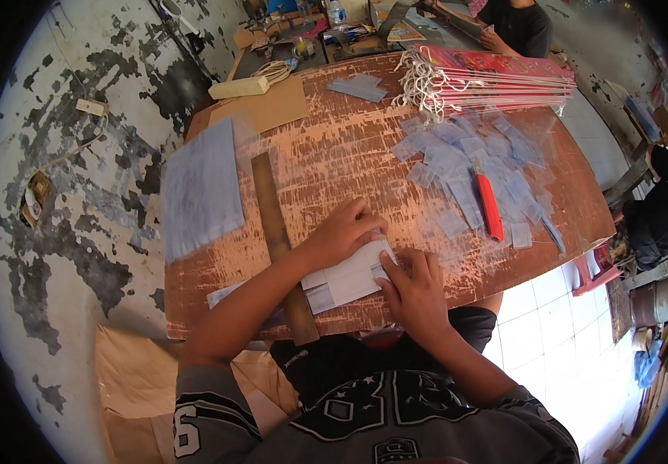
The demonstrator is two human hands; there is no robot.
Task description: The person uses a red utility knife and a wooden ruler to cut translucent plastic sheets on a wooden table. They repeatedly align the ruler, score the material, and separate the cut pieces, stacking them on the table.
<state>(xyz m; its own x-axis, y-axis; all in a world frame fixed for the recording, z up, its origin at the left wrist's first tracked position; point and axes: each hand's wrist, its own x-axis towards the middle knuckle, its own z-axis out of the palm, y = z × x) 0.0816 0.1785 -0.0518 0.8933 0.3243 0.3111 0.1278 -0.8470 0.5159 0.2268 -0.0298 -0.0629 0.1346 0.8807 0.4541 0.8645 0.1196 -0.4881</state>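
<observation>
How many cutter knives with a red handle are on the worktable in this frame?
1. The red-handled cutter lies among the clear plastic pieces on the right side of the table, away from both hands. Others could be hidden under the plastic.

A red-handled utility knife (490,207) lies among scattered clear plastic sleeves (465,166) on the worn wooden surface (334,147). A long wooden ruler (276,224) lies beside a stacked sheet pile (201,188); red string-tied bundles (496,81) sit farther back.
</observation>
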